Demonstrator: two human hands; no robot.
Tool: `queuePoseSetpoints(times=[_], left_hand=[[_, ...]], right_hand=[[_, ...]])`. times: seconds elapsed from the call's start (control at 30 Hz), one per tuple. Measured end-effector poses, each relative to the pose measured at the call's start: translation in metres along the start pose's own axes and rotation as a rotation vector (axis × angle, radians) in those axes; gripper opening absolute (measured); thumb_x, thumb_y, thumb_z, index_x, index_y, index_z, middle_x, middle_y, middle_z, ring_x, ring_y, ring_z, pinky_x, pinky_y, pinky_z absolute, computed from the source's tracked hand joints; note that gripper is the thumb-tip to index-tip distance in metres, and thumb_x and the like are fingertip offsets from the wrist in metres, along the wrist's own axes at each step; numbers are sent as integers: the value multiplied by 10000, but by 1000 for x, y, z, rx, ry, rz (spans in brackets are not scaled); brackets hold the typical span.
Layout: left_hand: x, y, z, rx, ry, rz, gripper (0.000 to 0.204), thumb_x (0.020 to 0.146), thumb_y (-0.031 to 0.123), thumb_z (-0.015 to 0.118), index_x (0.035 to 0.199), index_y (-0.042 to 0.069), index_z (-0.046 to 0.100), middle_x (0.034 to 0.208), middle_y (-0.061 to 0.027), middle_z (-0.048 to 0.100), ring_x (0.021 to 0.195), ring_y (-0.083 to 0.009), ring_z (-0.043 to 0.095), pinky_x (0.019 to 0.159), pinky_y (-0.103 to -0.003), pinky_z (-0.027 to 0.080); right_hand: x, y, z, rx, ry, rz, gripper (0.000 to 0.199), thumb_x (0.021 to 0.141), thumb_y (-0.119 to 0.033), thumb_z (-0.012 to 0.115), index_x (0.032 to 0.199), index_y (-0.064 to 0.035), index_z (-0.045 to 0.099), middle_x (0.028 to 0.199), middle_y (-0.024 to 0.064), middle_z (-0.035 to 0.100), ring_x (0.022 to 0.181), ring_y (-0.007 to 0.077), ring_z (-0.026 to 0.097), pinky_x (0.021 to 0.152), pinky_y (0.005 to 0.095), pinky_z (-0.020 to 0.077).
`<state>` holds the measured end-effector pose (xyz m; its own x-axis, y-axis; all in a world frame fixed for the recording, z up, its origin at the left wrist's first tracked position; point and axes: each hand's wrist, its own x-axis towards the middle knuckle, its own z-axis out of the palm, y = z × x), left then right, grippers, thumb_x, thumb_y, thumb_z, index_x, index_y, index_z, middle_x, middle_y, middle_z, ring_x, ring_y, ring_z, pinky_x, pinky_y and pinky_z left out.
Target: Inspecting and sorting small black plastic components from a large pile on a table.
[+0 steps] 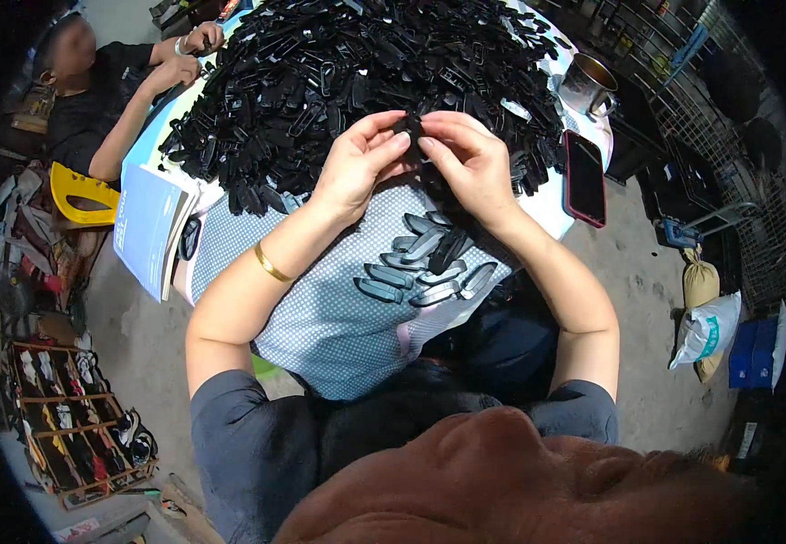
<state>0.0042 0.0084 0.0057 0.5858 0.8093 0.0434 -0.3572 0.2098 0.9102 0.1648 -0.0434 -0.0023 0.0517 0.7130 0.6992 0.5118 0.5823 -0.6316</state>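
- I see the left hand reaching in from the lower left, its forearm slanting up and inward and its elbow bent well out to the side; a gold bracelet circles that arm near the wrist.
- I have its thumb and fingertips drawn together in a narrow pinch on a small black piece, the back of the hand turned partly toward me.
- I read the right hand as nearly a mirror of it: elbow bent outward, forearm rising inward, fingers curved over, thumb and forefinger closing on the same black piece from its right side.
- I find that piece between the two sets of fingertips, just in front of the pile of black pieces heaped on the table; the fingers cover much of it, so I cannot tell its full shape.
- I note loose grey pieces with dark edges below the hands, between the forearms, lying on a dotted cloth.
- I see a phone and a metal mug to the right of the pile, and a blue-covered booklet at its left.
- I also see a co-worker at the far left, both hands at the pile's edge.
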Motion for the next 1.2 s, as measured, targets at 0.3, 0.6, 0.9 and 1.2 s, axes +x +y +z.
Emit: queuePoseSetpoints(times=[0.3, 0.6, 0.9, 1.2], left_hand=[[1, 4, -8, 328, 23, 153, 335, 811, 48, 632, 1137, -7, 577, 926, -36, 623, 834, -87, 581, 765, -211, 472], [-3, 2, 2, 245, 73, 169, 349, 818, 43, 627, 1155, -25, 566, 1054, -93, 631, 919, -112, 586, 818, -230, 465], [-2, 9, -4, 220, -141, 200, 305, 883, 101, 549, 1161, -24, 547, 1064, -105, 615, 961, -157, 577, 866, -271, 448], [-1, 13, -3, 288, -157, 215, 239, 876, 89, 550, 1080, -26, 600, 992, -106, 639, 923, -157, 592, 856, -269, 453]], right_hand=[[3, -13, -3, -91, -19, -34, 269, 721, -3, 681, 984, 24, 634, 891, 110, 631, 734, 161, 617, 657, 247, 503], [0, -15, 4, -343, 39, -264, 232, 682, -26, 712, 891, 5, 618, 854, 110, 605, 766, 222, 628, 644, 300, 513], [4, -10, -5, 50, -290, 250, 321, 778, -185, 691, 991, 33, 593, 840, 107, 636, 719, 170, 607, 634, 275, 475], [2, -17, -6, -237, -300, 68, 275, 778, -215, 685, 852, 40, 615, 705, 153, 612, 615, 196, 596, 545, 314, 446]])
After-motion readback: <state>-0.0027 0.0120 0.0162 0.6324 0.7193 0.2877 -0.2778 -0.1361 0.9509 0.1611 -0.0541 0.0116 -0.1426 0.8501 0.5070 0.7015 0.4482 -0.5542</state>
